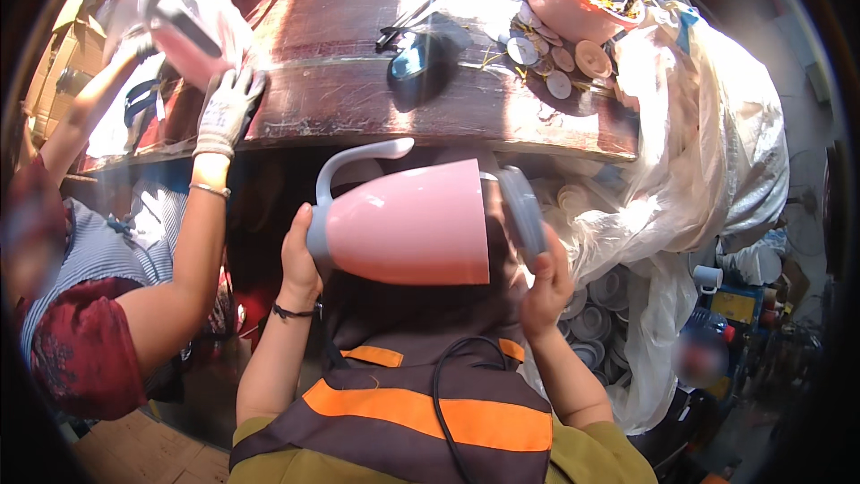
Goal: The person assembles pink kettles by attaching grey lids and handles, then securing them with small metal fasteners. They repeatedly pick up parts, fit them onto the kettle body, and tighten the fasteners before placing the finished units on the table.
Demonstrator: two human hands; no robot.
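A pink pitcher body [408, 226] with a grey curved handle [345, 161] lies sideways in front of my chest, just off the table's near edge. My left hand [300, 260] grips its narrow grey-collared end. At the wide right end, my right hand [546, 287] holds a round grey cap [522, 215] by its lower rim. The cap is tilted and apart from the pink rim, at least along its lower side. Whether they touch higher up, I cannot tell.
The worn brown table [331, 103] bears a dark blue-black object [421, 67] and a pink tub [573, 0] of gold strips, with small discs beside it. A white plastic bag [663, 179] of round parts hangs right. At left, a co-worker's gloved hand [224, 116] touches another pink piece.
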